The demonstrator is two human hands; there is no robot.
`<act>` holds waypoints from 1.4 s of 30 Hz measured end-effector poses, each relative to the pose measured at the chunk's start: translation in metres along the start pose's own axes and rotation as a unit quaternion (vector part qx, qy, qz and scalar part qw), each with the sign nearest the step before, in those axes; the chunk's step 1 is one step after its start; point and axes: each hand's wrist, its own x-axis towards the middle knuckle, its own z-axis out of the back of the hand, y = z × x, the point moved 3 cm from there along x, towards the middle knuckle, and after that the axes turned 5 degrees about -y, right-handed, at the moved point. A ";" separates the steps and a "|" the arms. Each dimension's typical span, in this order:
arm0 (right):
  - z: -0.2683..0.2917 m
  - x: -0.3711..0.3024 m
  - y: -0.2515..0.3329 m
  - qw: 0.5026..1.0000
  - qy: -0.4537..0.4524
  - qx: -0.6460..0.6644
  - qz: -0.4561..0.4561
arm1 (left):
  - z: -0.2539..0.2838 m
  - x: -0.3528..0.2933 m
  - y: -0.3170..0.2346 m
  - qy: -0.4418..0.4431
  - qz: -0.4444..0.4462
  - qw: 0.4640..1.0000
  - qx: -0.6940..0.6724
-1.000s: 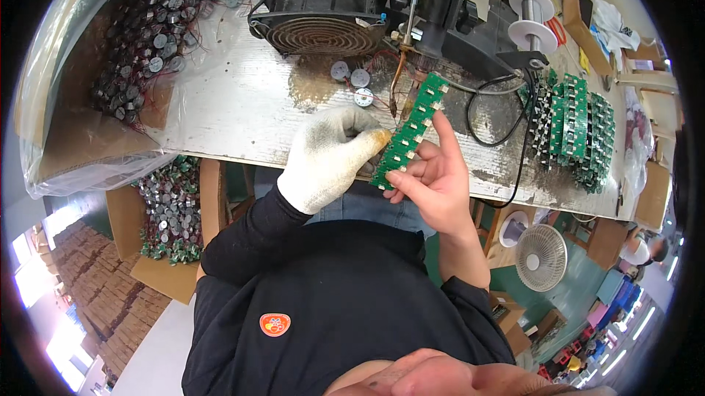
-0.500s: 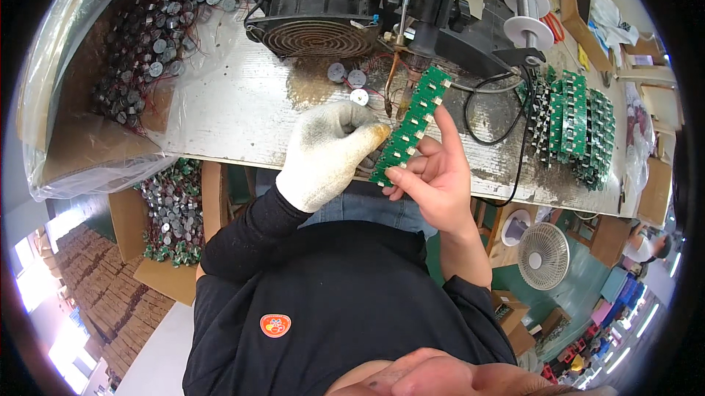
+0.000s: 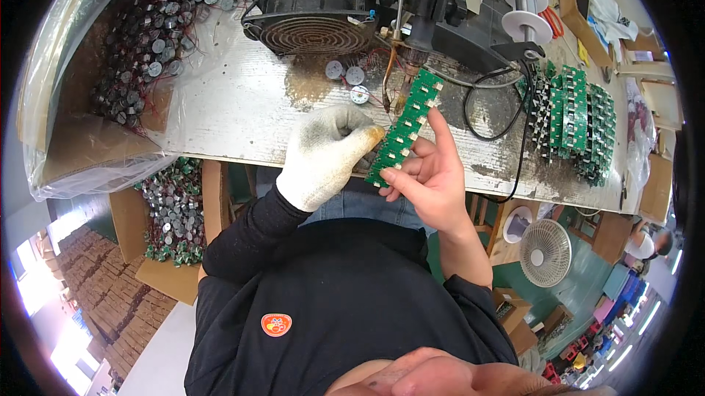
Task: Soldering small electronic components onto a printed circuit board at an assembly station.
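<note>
A long green circuit board strip (image 3: 419, 104) with a row of small white connectors stands at a slant, its top end close to the soldering iron tip (image 3: 386, 93). My right hand (image 3: 438, 179), bare, grips its lower part between thumb and fingers. Against its left edge, my left hand (image 3: 323, 150) in a white glove is closed in a pinch, the thumb tip stained yellow-brown. Whatever those gloved fingers hold is hidden. Just beyond the glove lie three small round motors, one of them a white-faced motor (image 3: 359, 94), with thin red wires near them.
A black fan (image 3: 312, 33) and a solder wire spool (image 3: 526, 18) stand at the back. Heaped motors (image 3: 154, 47) fill the left side. Stacked green boards (image 3: 573, 113) lie at the right, beside a looping black cable (image 3: 470, 113). A carton (image 3: 128, 223) sits below the table edge.
The board and my right hand have shifted slightly left and toward me. My gloved hand stays nearly in place, still pinched at the board's edge.
</note>
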 end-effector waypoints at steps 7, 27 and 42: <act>-0.002 0.003 0.004 1.000 -0.006 0.005 0.001 | -0.002 0.002 -0.004 -0.010 0.014 1.000 -0.024; -0.002 0.000 0.002 1.000 -0.005 0.001 0.002 | 0.000 0.001 0.000 -0.001 -0.036 0.999 0.015; -0.005 -0.002 0.009 1.000 -0.006 0.005 0.001 | -0.003 -0.002 -0.009 -0.018 -0.040 0.999 0.024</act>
